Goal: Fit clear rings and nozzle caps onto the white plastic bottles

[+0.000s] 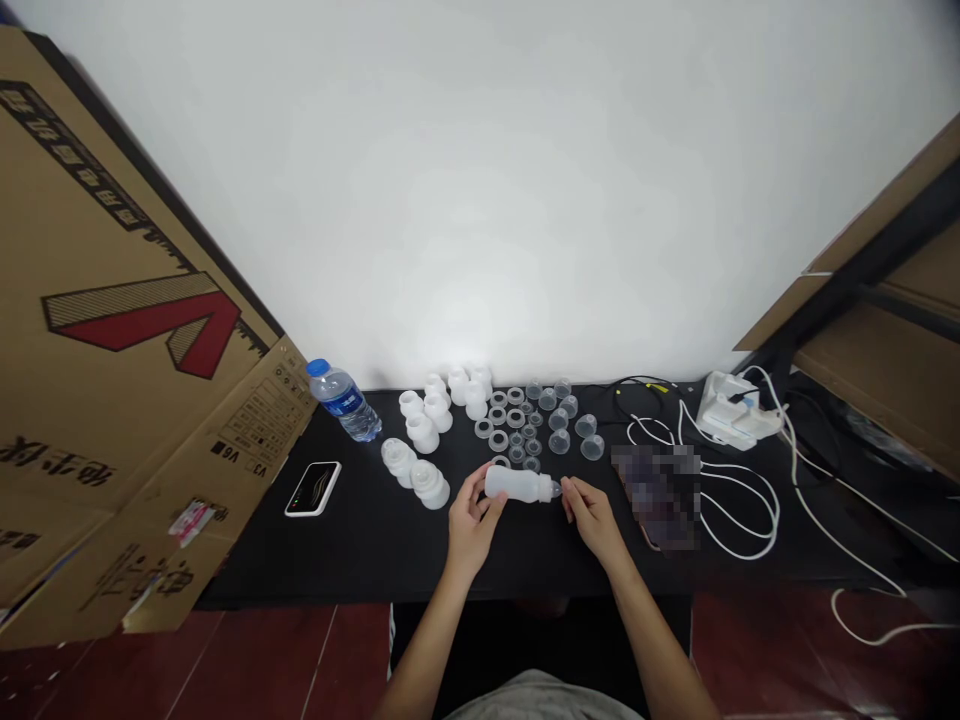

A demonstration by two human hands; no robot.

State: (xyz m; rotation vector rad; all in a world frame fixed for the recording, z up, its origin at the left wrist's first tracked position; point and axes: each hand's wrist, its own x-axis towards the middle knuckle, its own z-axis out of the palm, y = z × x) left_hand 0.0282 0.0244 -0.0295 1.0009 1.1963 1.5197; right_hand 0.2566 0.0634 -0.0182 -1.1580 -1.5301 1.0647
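1. A cardboard sheet [127, 340] leaned at the 9 o'clock edge of the black tabletop [337, 560].
2. The translucent plastic bottle [517, 485] lay horizontally between the hands, above the tabletop.
3. The left hand [471, 525] gripped its wide end.
4. The right hand [592, 518] pinched its narrow end.
5. White plastic caps [427, 480] stood at 11 o'clock; clear plastic rings [499, 440] lay at 12 o'clock.
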